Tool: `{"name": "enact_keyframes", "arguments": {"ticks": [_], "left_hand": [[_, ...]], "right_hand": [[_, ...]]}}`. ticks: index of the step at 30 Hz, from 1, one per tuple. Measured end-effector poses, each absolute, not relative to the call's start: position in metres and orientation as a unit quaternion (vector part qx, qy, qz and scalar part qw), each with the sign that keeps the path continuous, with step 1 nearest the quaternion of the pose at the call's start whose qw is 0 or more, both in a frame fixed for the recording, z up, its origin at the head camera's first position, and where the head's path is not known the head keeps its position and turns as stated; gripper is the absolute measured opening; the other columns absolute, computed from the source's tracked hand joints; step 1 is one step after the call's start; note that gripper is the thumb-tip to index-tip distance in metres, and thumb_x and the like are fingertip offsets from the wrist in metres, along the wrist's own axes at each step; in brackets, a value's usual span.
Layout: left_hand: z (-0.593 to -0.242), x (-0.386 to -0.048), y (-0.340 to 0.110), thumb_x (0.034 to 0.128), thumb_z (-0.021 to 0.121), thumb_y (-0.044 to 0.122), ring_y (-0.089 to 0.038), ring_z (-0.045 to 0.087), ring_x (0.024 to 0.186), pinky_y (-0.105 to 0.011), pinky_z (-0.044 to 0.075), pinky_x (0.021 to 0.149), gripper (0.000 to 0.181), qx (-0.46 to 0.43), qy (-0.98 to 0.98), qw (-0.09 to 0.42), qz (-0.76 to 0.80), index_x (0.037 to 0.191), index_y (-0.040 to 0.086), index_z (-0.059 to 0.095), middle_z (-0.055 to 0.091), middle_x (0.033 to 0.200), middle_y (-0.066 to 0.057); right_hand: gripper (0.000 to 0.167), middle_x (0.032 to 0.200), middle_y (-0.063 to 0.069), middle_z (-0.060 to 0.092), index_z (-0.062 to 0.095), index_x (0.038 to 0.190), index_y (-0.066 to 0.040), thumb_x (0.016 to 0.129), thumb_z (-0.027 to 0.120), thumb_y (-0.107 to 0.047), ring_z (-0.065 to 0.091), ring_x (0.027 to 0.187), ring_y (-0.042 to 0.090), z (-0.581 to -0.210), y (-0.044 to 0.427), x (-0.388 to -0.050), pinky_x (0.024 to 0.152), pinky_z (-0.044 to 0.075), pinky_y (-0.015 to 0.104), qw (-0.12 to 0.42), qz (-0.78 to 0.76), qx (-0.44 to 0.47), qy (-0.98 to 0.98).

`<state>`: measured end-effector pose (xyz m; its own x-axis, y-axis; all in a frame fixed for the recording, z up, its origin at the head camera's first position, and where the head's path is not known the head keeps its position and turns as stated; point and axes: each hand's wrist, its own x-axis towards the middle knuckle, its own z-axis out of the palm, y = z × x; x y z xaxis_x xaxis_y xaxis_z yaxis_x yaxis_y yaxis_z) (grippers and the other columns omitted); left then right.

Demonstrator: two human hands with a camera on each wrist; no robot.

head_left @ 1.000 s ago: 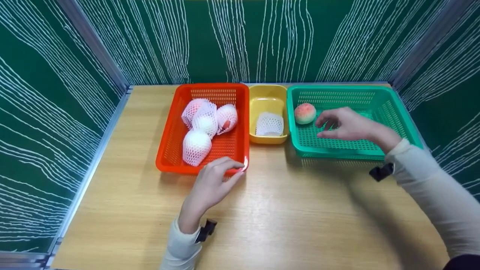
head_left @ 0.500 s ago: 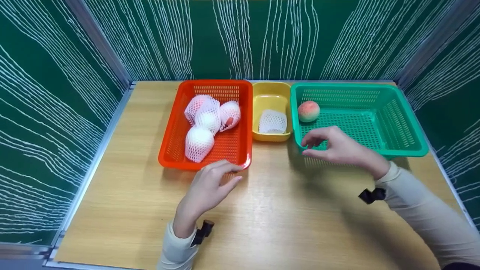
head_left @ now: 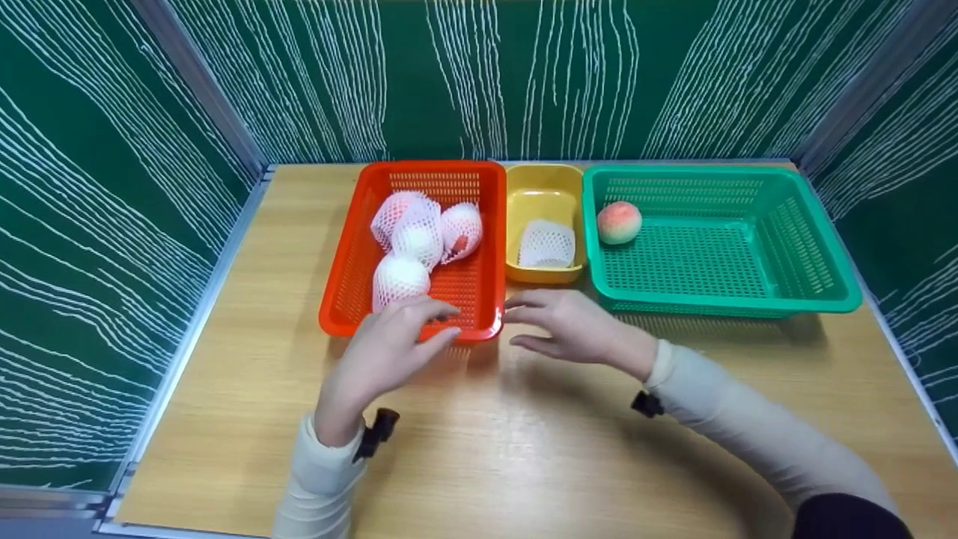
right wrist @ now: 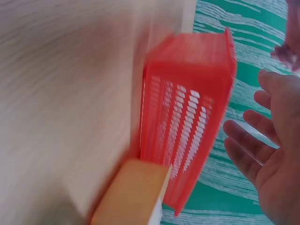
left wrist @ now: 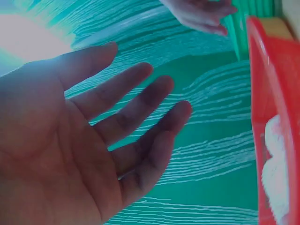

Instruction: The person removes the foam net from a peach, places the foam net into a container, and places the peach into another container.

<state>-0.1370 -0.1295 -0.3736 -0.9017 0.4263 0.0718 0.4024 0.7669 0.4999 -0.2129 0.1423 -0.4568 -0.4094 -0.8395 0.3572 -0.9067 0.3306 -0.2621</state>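
My left hand (head_left: 385,348) hovers over the near edge of the red basket (head_left: 333,299), fingers loosely bent and holding nothing. In the left wrist view its palm (left wrist: 56,150) is bare. My right hand (head_left: 572,326) is just right of the red basket's near right corner, also empty with relaxed fingers. Several peaches in white foam nets lie in the red basket; the nearest netted peach (head_left: 400,278) is partly hidden by my left hand. A bare peach (head_left: 619,223) sits at the left side of the green basket (head_left: 726,303).
Between the two baskets stands a yellow bin (head_left: 542,202) with a white foam net (head_left: 547,244) in it. All three containers stand on a wooden table (head_left: 479,464). Green panels with white wavy lines (head_left: 449,82) enclose the table at the back and sides.
My right hand has moved left and nearer, from over the green basket to beside the red one. My left hand has shifted slightly left. The peaches have stayed in place.
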Motion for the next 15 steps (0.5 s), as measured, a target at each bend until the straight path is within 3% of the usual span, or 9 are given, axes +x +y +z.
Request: {"name": "enact_keyframes", "arguments": {"ticks": [7,15], "left_hand": [[-0.348,-0.159,-0.124,0.0905,0.067,0.04,-0.012,0.06,0.098,-0.029,0.051,0.084,0.043,0.206,0.954,0.072,0.205,0.127,0.017,0.065,0.065,0.117,0.003],[-0.347,-0.218,-0.129,0.09,0.067,0.041,-0.013,0.057,0.088,-0.028,0.051,0.077,0.042,0.153,0.96,0.109,0.206,0.126,0.02,0.065,0.064,0.11,0.003]], "right_hand": [[0.032,0.119,0.006,0.065,0.068,0.121,-0.016,0.092,0.068,-0.03,0.063,0.106,0.019,-0.469,0.121,-0.211,0.087,0.052,0.036,0.071,0.195,0.563,-0.8],[0.03,0.113,0.003,0.067,0.069,0.119,-0.015,0.091,0.07,-0.028,0.064,0.101,0.018,-0.474,0.114,-0.212,0.088,0.052,0.033,0.085,0.186,0.562,-0.801]]}}
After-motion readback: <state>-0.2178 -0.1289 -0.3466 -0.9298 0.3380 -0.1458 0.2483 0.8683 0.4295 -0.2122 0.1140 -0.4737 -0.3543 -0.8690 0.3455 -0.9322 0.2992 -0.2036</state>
